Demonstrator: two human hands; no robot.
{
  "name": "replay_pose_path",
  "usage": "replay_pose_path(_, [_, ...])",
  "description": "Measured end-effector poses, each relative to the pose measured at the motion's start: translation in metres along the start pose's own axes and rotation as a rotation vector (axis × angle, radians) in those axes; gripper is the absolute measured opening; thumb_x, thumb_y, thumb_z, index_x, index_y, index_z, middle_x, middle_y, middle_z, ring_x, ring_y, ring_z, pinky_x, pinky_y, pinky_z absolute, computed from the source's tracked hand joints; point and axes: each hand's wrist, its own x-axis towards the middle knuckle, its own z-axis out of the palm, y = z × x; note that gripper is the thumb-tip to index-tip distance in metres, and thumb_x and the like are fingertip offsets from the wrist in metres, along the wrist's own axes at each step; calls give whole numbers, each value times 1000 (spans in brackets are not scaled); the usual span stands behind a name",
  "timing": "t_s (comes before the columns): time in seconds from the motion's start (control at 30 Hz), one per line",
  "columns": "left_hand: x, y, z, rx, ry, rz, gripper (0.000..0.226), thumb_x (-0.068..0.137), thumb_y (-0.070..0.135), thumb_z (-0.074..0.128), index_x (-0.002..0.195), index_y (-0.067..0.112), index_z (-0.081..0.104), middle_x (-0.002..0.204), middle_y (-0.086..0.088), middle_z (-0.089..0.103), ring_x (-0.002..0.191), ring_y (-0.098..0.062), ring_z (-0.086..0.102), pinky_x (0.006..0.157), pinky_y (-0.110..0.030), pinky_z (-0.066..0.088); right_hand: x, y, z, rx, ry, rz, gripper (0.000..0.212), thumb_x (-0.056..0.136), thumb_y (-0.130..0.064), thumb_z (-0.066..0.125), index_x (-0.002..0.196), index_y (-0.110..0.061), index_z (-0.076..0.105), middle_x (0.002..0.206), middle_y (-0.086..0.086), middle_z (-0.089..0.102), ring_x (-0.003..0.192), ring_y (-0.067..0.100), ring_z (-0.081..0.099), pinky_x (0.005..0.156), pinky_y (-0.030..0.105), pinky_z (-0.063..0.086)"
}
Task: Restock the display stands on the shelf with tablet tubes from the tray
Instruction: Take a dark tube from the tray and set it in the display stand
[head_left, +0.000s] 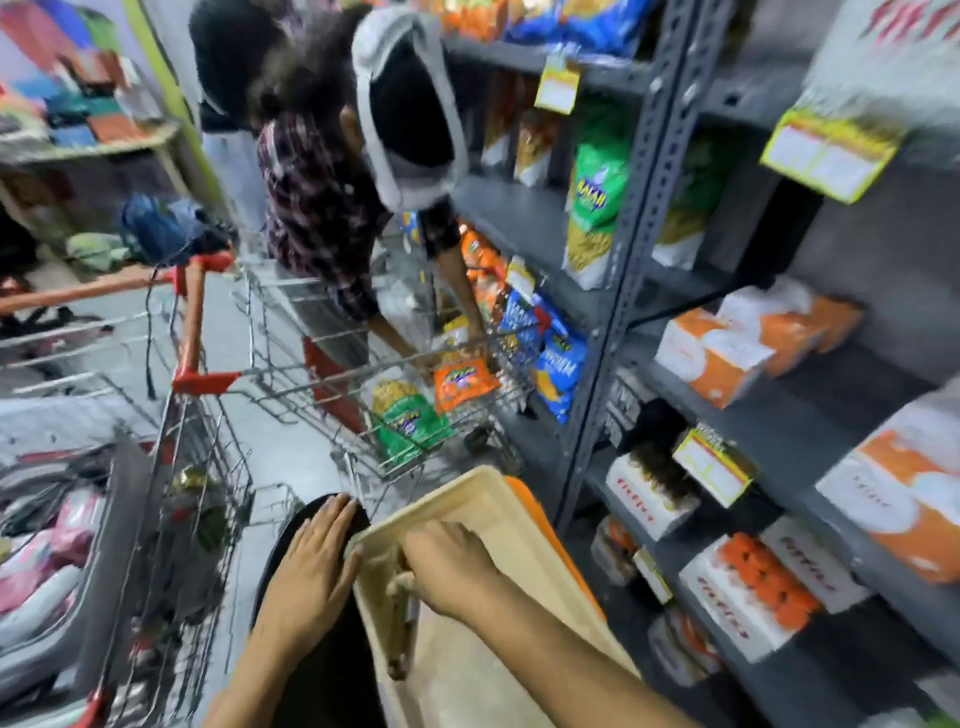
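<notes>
A beige tray (524, 525) rests tilted in front of me, with an orange tray edge (540, 519) showing under it. My right hand (452, 566) reaches into its left corner, fingers curled around pale tablet tubes (399, 623) that are blurred. My left hand (311, 566) lies flat with fingers apart against the tray's left rim and a black surface. On the grey shelf (810, 431) to the right stand white display stands; one (727, 597) holds several orange-capped tubes (763, 577), another (644, 499) sits further along the shelf.
A wire shopping cart (322, 374) with snack packets stands just beyond the tray, and a person (332, 208) bends over it. A second cart (182, 493) is at my left. Orange-and-white boxes (722, 353) fill the shelf above. A grey shelf upright (592, 431) stands near the tray.
</notes>
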Motion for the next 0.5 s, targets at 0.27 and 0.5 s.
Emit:
replay_pose_path(0.27, [111, 162, -68, -298, 155, 305, 49, 86, 39, 51, 132, 37, 37, 130, -8, 54, 116, -23, 53, 91, -12, 34, -122, -8, -250, -47, 316, -270, 34, 80, -18, 73, 113, -15, 65, 113, 5, 68, 107, 20, 60, 87, 31, 46])
replay_pose_path(0.5, [164, 335, -105, -457, 193, 728, 53, 83, 36, 54, 133, 19, 46, 142, -1, 44, 126, -26, 47, 108, -34, 32, -244, -8, -392, -276, 533, -108, 14, 86, -24, 68, 97, -15, 68, 69, -21, 53, 59, -16, 51, 61, 0, 35])
